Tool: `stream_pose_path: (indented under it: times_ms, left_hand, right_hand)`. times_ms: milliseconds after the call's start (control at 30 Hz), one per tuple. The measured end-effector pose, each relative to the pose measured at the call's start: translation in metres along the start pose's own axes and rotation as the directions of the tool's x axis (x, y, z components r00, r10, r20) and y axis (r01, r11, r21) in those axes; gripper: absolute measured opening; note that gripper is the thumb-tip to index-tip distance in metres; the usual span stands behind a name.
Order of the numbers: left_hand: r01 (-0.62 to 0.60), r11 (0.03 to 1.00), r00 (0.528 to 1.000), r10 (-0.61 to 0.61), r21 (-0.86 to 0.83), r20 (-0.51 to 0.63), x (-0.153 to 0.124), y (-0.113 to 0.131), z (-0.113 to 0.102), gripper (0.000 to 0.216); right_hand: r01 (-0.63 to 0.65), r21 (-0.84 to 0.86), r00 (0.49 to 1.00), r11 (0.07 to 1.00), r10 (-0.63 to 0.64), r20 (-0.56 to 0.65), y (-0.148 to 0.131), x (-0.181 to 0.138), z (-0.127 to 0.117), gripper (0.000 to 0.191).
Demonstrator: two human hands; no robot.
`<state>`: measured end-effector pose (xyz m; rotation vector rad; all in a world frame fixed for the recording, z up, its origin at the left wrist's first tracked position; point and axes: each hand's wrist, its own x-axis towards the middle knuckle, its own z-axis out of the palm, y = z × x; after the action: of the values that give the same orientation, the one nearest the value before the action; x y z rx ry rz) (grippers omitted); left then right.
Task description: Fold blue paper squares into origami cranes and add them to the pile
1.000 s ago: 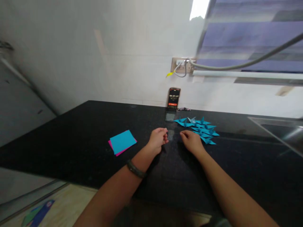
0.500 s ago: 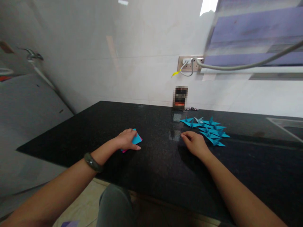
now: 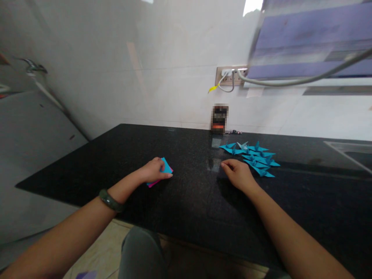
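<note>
My left hand [image 3: 152, 171] lies over a small stack of square coloured paper [image 3: 166, 166] on the black countertop. Its fingers and thumb close around the sheets; blue shows on top, with pink along the edges. To the right, my right hand [image 3: 238, 174] rests on the counter with curled fingers, thumb and fingertips together, and nothing shows in them. Just beyond and beside it stands a cluster of several folded blue paper cranes [image 3: 255, 158], one of them a paler crane [image 3: 242, 145].
The black countertop [image 3: 186, 205] runs to a tiled wall. Against the wall stands a blurred-out dark box [image 3: 219, 118], with a beaded string [image 3: 234, 132] beside it. A sink edge [image 3: 345, 155] is at right. Cables hang from a wall socket [image 3: 231, 75].
The whole view has shifted slightly. My left hand stays on the paper stack, and my right hand keeps its curled pose beside the cranes.
</note>
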<state>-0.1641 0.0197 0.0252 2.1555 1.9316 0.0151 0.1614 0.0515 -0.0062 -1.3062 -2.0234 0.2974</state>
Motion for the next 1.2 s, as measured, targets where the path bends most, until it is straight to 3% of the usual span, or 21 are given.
stream_pose_path:
  times_ms: [200, 667, 867, 1200]
  left_hand:
    - [0.051, 0.991, 0.999, -0.049, 0.121, -0.018, -0.001, 0.011, 0.003, 0.038]
    - [-0.043, 0.998, 0.999, 0.043, -0.047, 0.003, 0.000, -0.001, -0.005, 0.043]
    - [-0.070, 0.995, 0.997, 0.069, -0.073, -0.015, 0.004, -0.010, -0.002, 0.032]
    - [0.037, 0.999, 0.998, -0.035, 0.033, -0.058, 0.002, 0.000, 0.006, 0.039]
  right_hand:
    - [-0.001, -0.005, 1.000, 1.000, 0.002, 0.012, 0.001, -0.001, 0.000, 0.024]
    - [0.009, 0.000, 1.000, 1.000, -0.009, 0.016, 0.001, 0.000, -0.001, 0.023]
    - [-0.001, 0.007, 1.000, 1.000, 0.001, 0.020, -0.001, 0.000, -0.001, 0.023]
    - [0.008, -0.001, 1.000, 1.000, -0.008, 0.017, 0.000, 0.000, 0.000, 0.024]
